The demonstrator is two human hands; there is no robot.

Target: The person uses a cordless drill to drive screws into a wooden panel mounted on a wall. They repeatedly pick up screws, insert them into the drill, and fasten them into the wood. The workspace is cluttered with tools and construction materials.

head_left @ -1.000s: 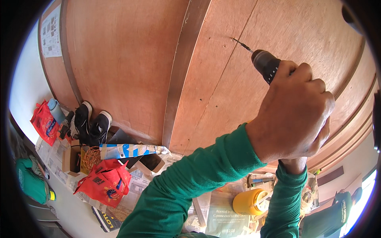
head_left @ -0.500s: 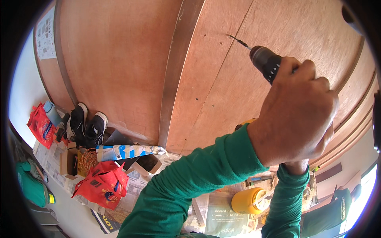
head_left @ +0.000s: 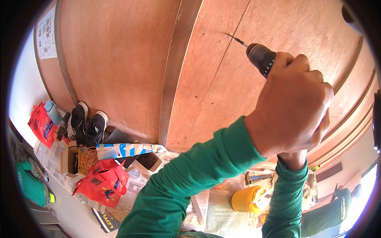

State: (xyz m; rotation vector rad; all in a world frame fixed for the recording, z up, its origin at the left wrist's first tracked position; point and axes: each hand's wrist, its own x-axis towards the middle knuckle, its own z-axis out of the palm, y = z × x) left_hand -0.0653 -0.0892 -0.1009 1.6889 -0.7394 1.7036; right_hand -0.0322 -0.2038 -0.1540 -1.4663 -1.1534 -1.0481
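A black drill points up and left at a reddish-brown plywood panel. Its thin bit meets the panel surface beside a dark vertical seam, near a few small holes. My left hand, in a green sleeve, is closed round the drill body behind the chuck. Below it, my right hand comes up against the drill's grip; its wrist shows, but its fingers are mostly hidden behind the left hand. The rear of the drill is hidden as well.
Below the panel, newspaper covers a surface bearing red bags, black shoes, open cardboard boxes and a yellow container. A dark wooden trim strip runs down the panel. A person in dark green is at lower right.
Both hands and the drill have shifted slightly up and left in the picture. The bit's tip stays at about the same place on the panel.
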